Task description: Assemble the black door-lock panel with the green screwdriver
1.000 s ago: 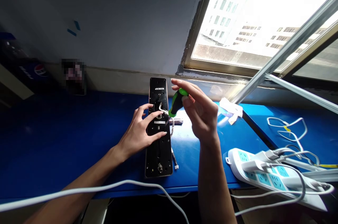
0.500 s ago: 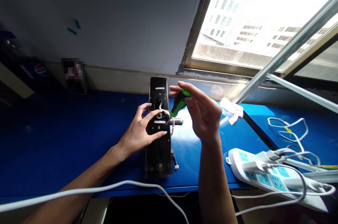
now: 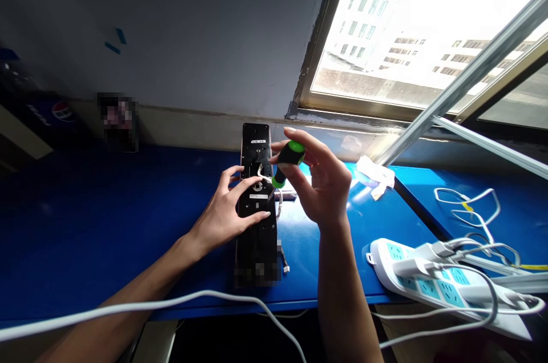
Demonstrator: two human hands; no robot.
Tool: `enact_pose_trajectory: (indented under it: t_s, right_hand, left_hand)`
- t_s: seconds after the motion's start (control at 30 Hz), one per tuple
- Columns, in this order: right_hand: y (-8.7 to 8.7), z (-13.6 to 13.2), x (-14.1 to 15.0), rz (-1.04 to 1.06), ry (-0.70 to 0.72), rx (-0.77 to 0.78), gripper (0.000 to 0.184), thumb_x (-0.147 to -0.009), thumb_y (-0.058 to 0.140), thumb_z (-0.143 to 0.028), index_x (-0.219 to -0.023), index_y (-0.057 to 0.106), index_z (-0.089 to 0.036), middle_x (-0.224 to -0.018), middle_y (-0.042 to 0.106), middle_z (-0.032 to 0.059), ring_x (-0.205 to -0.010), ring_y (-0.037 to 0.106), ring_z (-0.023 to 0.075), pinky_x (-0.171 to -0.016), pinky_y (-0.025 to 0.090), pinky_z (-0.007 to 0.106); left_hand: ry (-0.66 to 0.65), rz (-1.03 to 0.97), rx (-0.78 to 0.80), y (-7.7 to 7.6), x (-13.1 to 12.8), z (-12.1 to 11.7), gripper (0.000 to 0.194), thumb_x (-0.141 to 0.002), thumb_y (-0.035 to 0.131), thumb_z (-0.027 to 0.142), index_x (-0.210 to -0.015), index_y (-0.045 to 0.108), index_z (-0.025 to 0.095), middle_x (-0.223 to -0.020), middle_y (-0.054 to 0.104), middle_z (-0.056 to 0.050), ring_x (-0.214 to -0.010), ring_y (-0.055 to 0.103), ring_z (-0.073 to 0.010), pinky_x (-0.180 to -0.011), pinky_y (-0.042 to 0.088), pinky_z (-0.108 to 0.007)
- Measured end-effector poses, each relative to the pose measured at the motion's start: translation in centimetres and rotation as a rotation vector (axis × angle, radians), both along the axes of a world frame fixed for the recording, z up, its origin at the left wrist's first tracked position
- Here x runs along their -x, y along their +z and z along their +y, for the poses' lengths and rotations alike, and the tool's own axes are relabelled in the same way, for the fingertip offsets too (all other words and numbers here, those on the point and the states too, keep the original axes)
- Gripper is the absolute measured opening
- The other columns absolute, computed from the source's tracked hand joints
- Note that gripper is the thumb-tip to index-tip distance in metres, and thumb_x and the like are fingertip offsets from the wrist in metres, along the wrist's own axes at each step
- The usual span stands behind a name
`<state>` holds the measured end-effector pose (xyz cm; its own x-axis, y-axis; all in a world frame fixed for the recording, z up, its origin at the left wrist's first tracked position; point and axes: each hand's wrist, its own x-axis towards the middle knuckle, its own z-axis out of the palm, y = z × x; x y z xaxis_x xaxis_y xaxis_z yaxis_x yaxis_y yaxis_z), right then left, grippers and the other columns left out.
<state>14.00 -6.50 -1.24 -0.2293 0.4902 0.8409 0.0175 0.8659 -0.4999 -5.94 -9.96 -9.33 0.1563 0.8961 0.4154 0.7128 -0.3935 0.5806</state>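
Note:
A long black device panel [image 3: 263, 243], like the back of an electronic door lock, lies on the blue table. It bears small white labels, screw holes and a white-wrapped cable [image 3: 280, 203] running off its right side. My left hand [image 3: 218, 217] rests over the panel with fingers spread, the index finger and thumb on its face and other fingers at its left edge. Gripped in my right hand [image 3: 327, 186] is a screwdriver [image 3: 287, 162] with a green and black handle. It tilts down to the left, its thin shaft reaching the panel's right side; the tip's exact contact is unclear.
At right, a white power strip [image 3: 423, 289] holds several plugs and cables. A white cord [image 3: 205, 294] crosses the front. Crumpled white paper [image 3: 374, 174] lies near metal bars [image 3: 411, 123] below the window. A connector [image 3: 286, 267] lies beside the panel; the wall stands behind.
The screwdriver handle has turned and tipped more upright, and my right hand has shifted slightly left with it. My left hand and the panel stay in place.

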Motion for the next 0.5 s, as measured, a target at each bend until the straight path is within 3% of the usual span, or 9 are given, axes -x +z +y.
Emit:
enact_pose_trajectory:
  t_s: [0.13,0.3,0.5]
  right_hand:
    - [-0.32,0.66,0.01,0.068,-0.142,-0.093,0.038,-0.086,0.081,-0.032,-0.123,0.072,-0.034,-0.107,0.071,0.0033,-0.090,0.070,0.0206,-0.078,0.064,0.039]
    - [-0.43,0.59,-0.13,0.017,0.030,-0.004,0.040,-0.107,0.047,-0.030,-0.146,0.057,-0.033,-0.131,0.072,0.0071,-0.110,0.073,0.0234,-0.090,0.065,0.045]
    - [-0.17,0.58,-0.19,0.042,-0.070,-0.051,0.035,-0.095,0.072,-0.027,-0.129,0.071,-0.033,-0.112,0.075,0.0034,-0.097,0.075,0.0210,-0.086,0.065,0.040]
  left_hand:
    - [0.002,0.001,0.021,0.19,-0.04,-0.06,0.069,-0.082,0.083,0.050,-0.144,0.056,0.035,-0.159,0.031,-0.007,-0.146,0.046,-0.0380,-0.118,0.050,-0.056]
    - [0.001,-0.020,0.033,0.27,-0.06,-0.13,0.071,-0.081,0.084,0.049,-0.145,0.055,0.034,-0.159,0.029,-0.008,-0.143,0.048,-0.0383,-0.117,0.050,-0.057]
    - [0.015,-0.044,0.071,0.25,-0.12,-0.16,0.072,-0.081,0.083,0.052,-0.145,0.055,0.037,-0.160,0.028,-0.006,-0.138,0.054,-0.0367,-0.115,0.053,-0.055]
